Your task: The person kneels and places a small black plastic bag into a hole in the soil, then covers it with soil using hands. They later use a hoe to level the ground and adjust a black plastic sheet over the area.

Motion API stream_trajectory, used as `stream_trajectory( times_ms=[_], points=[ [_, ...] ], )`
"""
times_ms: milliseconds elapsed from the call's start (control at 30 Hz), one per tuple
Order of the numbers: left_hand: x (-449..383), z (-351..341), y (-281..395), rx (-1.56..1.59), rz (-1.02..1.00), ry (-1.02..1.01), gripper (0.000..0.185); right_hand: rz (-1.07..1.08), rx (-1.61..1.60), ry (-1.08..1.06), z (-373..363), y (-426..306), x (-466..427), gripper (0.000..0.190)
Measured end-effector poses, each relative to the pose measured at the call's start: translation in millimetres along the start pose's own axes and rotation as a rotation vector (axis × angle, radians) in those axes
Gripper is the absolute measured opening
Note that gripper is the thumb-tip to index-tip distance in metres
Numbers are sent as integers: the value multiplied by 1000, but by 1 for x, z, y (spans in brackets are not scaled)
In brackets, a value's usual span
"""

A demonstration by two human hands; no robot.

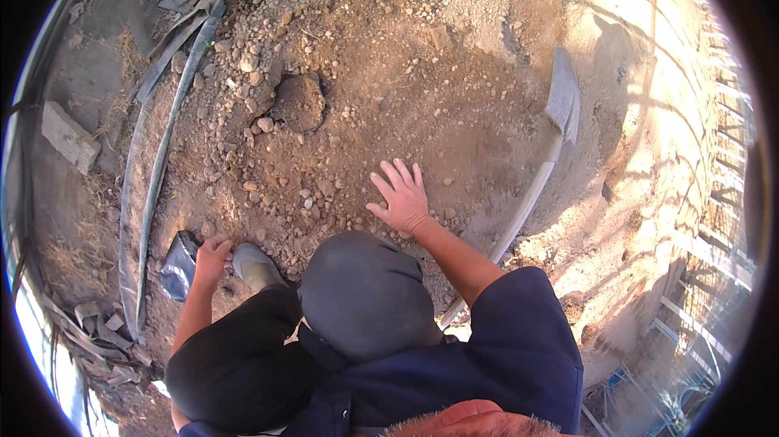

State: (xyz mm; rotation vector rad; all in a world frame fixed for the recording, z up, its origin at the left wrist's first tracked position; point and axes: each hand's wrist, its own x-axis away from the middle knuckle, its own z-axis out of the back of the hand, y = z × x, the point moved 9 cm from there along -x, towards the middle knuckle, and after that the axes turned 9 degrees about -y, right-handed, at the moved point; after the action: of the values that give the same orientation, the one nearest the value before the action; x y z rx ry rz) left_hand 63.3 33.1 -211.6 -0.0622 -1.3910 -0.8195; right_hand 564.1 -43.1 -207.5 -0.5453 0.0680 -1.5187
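My left hand [214, 256] is low on the left with its fingers curled at the rim of a black plastic bag [178, 272], which it grips. The bag stands on the soil beside my boot [255, 263]. Over the loose brown soil [389, 114] my right hand [401, 196] is spread palm down, holding nothing; whether it presses on the ground I cannot tell. Farther ahead, a round dark rim [324, 102] is sunk in the ground, with soil inside it. Pebbles and clods lie around that rim.
A shovel [563, 96] lies to my right, its handle running back beside my arm. Two flattened hoses [167, 139] curve along the left. Beyond them are a concrete block [70, 137] and scrap strips [100, 330]. Slatted structures line the far right.
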Motion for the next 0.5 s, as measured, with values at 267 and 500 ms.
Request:
stream_trajectory(
  times_ms=[267, 500],
  points=[
    [-5, 4, 2, 23, -52, 25, 40, -523, 126, 346, 83, 130, -41, 71],
    [4, 9, 8, 118, -48, 59, 36, -1128, 119, 328, 113, 190, 114, 88]
  ],
)
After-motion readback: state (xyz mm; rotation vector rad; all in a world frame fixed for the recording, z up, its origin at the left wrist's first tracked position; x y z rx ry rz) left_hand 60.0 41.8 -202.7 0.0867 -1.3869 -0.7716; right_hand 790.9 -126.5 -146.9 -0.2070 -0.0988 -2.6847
